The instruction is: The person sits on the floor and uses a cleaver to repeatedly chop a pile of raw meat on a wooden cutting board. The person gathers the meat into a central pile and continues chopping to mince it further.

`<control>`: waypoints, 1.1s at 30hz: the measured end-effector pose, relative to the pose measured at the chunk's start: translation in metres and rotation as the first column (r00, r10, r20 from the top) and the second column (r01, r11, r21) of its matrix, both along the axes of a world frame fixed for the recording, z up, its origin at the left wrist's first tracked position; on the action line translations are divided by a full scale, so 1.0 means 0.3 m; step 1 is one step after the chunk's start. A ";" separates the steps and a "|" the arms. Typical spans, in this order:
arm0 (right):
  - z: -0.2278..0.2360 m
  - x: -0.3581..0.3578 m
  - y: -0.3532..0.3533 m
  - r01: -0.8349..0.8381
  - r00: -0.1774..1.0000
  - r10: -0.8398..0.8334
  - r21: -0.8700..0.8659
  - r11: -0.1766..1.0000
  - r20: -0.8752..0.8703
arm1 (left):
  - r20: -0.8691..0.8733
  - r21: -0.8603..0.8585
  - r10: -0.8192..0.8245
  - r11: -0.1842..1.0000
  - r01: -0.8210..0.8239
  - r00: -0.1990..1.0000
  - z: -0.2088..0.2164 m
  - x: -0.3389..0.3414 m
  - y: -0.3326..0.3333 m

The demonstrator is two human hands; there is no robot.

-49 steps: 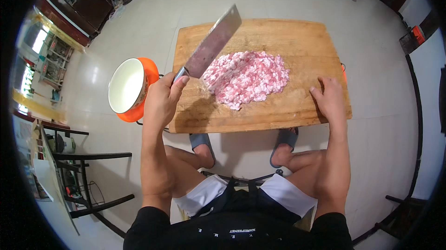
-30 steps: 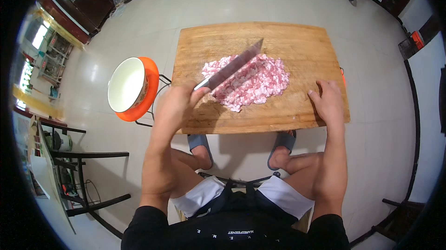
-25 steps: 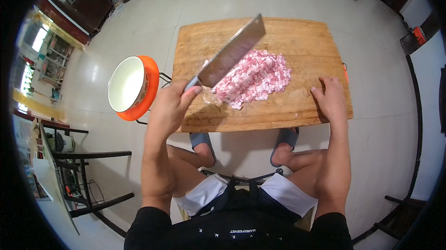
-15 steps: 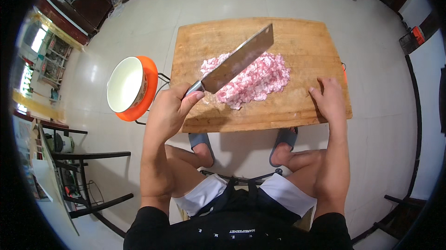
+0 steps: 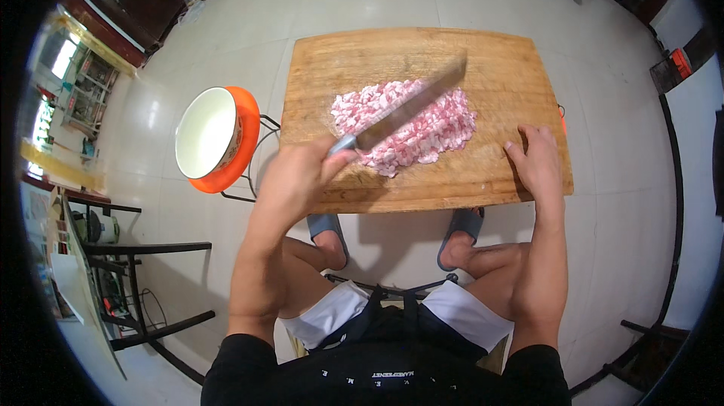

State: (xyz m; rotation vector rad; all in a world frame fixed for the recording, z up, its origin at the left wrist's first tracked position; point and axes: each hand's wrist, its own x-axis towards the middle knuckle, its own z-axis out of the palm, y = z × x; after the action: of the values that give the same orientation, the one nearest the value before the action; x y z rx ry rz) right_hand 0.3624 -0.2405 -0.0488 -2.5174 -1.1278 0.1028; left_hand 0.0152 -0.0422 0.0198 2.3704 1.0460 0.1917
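Note:
My left hand [image 5: 296, 176] is wrapped round the handle of a cleaver [image 5: 411, 108]. Its broad blade, smeared by motion, slants up and to the right over a heap of chopped pinkish-white meat [image 5: 434, 134]. Whether the edge touches the meat, I cannot tell. The meat is spread in small bits across the middle of a wooden cutting board [image 5: 498, 67]. On the board's right side lies my right hand [image 5: 537, 161], fingers stretched out, thumb apart and holding nothing, away from the meat.
Left of the board, a white enamel bowl [image 5: 207, 131] sits on an orange round seat [image 5: 247, 138] with dark metal legs. A dark-legged piece of furniture [image 5: 147, 251] stands at lower left. My slippered feet are below the board's near edge.
The cleaver has swung down and to the right, and its blade now appears narrower. My left hand has moved right with it. My right hand stays on the board.

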 end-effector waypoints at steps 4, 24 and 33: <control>0.013 -0.007 0.004 0.012 1.000 -0.012 -0.020 1.000 0.009 | -0.101 0.048 -0.050 0.997 0.055 0.994 0.010 0.021 0.005; 0.015 -0.010 0.031 0.050 0.973 0.027 0.327 0.944 -0.229 | 0.275 -0.147 0.096 0.987 -0.057 0.957 -0.043 0.054 -0.034; 0.049 -0.429 0.163 -0.223 0.674 0.638 0.722 0.655 -0.371 | 0.568 -0.263 0.138 0.965 0.019 0.812 -0.135 0.148 -0.197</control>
State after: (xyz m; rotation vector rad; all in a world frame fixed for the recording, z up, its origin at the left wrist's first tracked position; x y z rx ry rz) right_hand 0.2338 -0.1915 -0.0340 -1.3803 -1.2198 0.5359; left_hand 0.0597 -0.1014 -0.0206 1.8523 0.7813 0.7158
